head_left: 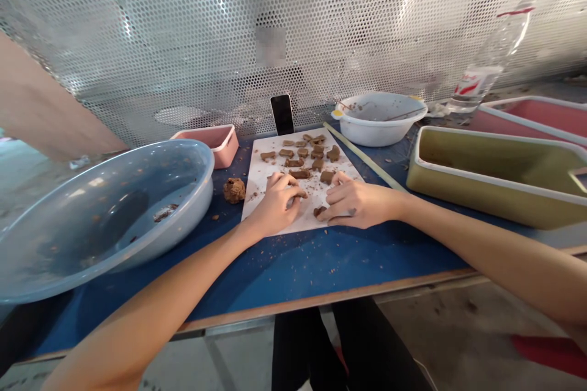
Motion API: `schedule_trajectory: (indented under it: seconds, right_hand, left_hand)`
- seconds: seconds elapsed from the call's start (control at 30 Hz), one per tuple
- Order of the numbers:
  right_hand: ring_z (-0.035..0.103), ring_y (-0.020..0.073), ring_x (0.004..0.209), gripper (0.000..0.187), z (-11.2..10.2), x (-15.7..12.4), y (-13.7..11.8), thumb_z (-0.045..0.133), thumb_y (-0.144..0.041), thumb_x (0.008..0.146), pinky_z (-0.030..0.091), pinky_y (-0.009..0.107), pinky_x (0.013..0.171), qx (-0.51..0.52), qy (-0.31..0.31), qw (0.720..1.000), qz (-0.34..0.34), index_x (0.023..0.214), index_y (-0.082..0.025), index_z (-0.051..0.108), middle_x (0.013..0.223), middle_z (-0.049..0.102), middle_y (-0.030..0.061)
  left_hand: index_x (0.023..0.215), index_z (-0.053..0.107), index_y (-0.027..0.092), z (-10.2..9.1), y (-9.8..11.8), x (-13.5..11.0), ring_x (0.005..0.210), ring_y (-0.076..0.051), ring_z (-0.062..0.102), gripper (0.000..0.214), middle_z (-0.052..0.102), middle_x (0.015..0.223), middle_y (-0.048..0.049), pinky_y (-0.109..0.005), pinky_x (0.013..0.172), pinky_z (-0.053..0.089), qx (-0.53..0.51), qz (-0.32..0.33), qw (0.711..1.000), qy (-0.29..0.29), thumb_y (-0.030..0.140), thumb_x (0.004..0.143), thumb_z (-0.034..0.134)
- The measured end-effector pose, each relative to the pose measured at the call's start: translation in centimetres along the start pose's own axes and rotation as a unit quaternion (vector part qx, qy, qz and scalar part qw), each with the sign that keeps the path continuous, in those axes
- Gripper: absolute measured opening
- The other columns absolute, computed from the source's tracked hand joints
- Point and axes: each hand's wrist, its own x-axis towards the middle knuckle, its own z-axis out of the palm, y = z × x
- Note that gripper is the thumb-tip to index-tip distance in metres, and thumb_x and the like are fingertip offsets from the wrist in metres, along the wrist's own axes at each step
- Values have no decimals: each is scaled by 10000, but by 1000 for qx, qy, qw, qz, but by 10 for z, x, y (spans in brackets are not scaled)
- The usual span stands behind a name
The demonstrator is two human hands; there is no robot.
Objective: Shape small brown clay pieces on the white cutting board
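Observation:
My left hand (274,204) is on the white board (257,178), fingers curled, with a small brown clay piece (300,193) between thumb and forefinger. Across from it, my right hand (351,200) rests on the board's right side, its fingertips closed at another small clay piece (319,212); the fingers partly cover it. Beyond both hands lie several shaped clay pieces (294,163) in rough rows, with crumbs scattered around them. A rough clay lump (234,190) sits on the blue table just left of the board.
A large blue basin (202,177) stands at left, with a pink box (227,149) behind it. A phone (282,114) leans against the perforated metal panel (220,73). Right of the board are a strip (364,157), a white basin (380,128), an olive box (481,186) and a bottle (481,76).

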Motion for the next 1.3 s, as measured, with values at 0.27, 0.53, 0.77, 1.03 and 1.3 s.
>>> schedule_trajectory:
  seconds: [0.27, 0.53, 0.77, 1.03, 1.3]
  right_hand:
    - [655, 131, 762, 255, 1, -1, 1, 631, -345, 1140, 334, 402, 965, 50, -28, 998, 39, 1235, -239, 843, 885, 793, 15]
    - [644, 140, 742, 248, -5, 0, -1, 647, -348, 1125, 355, 390, 928, 52, -2, 998, 24, 1202, -215, 842, 836, 767, 15]
    - [579, 138, 701, 257, -9, -3, 8, 631, -340, 1125, 345, 375, 871, -2, 29, 999, 14, 1069, -215, 849, 732, 677, -6]
    - [605, 158, 735, 261, -9, -3, 6, 628, -357, 1123, 370, 382, 884, -6, 2, 1000, 17, 1151, -212, 844, 773, 723, 19]
    - [610, 145, 695, 230, -8, -3, 4, 658, -320, 1108, 408, 404, 933, 35, -13, 999, 6, 1178, -220, 853, 741, 722, 0]
  left_hand:
    - [993, 753, 220, -1, 1, 1, 1134, -300, 541, 213, 655, 1105, -91, -515, 1047, 500, 3, -9, 1000, -3, 111, 1014, 571]
    - [1006, 757, 212, 0, 0, 1, 1128, -294, 538, 225, 656, 1094, -91, -505, 1044, 504, 1, 0, 1000, 3, 82, 996, 574]
    - [1008, 769, 212, 0, 2, 1, 1142, -303, 544, 234, 663, 1092, -102, -535, 1046, 512, -10, -4, 1000, 5, 105, 1005, 561]
    - [996, 760, 206, 0, 1, 1, 1116, -297, 535, 227, 656, 1085, -100, -527, 1038, 508, -11, 0, 1000, 5, 104, 1011, 559]
    - [995, 766, 221, -1, 2, 1, 1126, -298, 539, 236, 655, 1096, -96, -515, 1038, 505, -8, -6, 1000, -1, 107, 1021, 562]
